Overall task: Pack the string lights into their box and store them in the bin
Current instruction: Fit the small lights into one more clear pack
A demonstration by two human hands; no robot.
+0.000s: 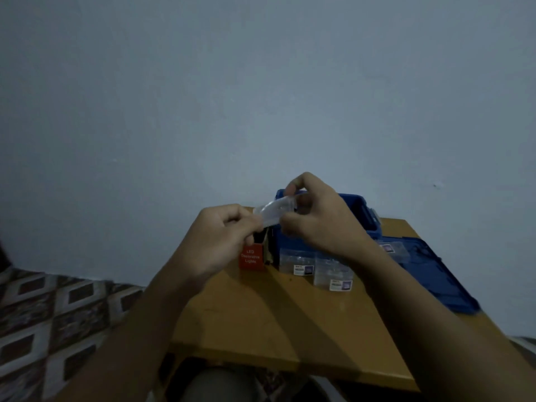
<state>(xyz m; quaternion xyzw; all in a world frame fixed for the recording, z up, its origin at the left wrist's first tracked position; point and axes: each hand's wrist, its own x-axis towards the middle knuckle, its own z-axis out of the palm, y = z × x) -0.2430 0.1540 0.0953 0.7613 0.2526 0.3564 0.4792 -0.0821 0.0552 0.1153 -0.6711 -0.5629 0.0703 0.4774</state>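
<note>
A: Pinching what?
B: A clear lights packet [272,211], left hand [217,239] and right hand [319,224] each pinching an end, above the red box [251,258], left of the blue bin [358,206]. Likely light, floppy, slick: grip the edges.

A table [261,314] stands against a wall [261,82], and at its far side a box [251,259] stands upright with the bin [359,207] just right of it. In front of the bin a left packet [295,261] and a right packet [333,275] lie side by side. Right of them lies the lid [435,274], with a third packet [391,248] on it. Above the box, the left hand [220,236] and right hand [319,216] pinch a raised packet [272,211] between them.
</note>
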